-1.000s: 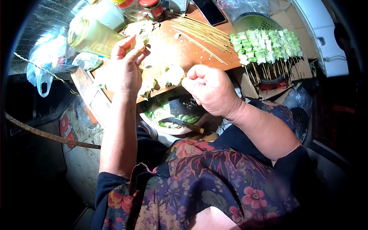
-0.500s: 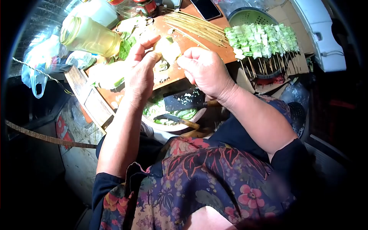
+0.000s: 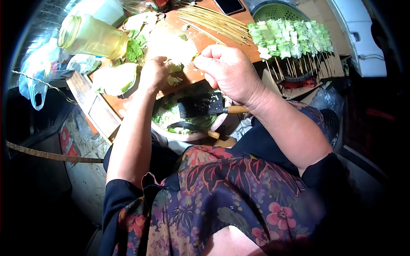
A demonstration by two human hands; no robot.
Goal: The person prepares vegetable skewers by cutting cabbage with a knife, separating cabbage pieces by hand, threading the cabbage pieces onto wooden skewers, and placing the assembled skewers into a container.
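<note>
My right hand (image 3: 230, 71) is raised over the near edge of the wooden board, thumb and fingers pinched together. What sits in that pinch is too small and glare-washed to name. Lower down on the left, my left hand (image 3: 155, 73) has its fingers curled in beside pale cut leaf pieces (image 3: 174, 80); whatever is between them is hidden. Glare whitens the pile of leaves (image 3: 173, 49) beyond it. Bamboo skewers (image 3: 215, 23) lie in a bundle on the board. At the right, several skewers threaded with chopped lettuce (image 3: 290, 38) rest in a row.
Below the board, a basin (image 3: 188, 135) holds leaf scraps, a cleaver (image 3: 200, 105) and a wooden-handled knife (image 3: 194, 129). On the left are a glass jar of yellowish liquid (image 3: 94, 37), a lettuce chunk (image 3: 117, 79) and a blue plastic bag (image 3: 34, 81). A phone (image 3: 229, 5) lies at the back.
My left hand has lowered, and its spread fingers have curled in near the leaf pieces. My right hand stays pinched in about the same place. The view has shifted slightly.
</note>
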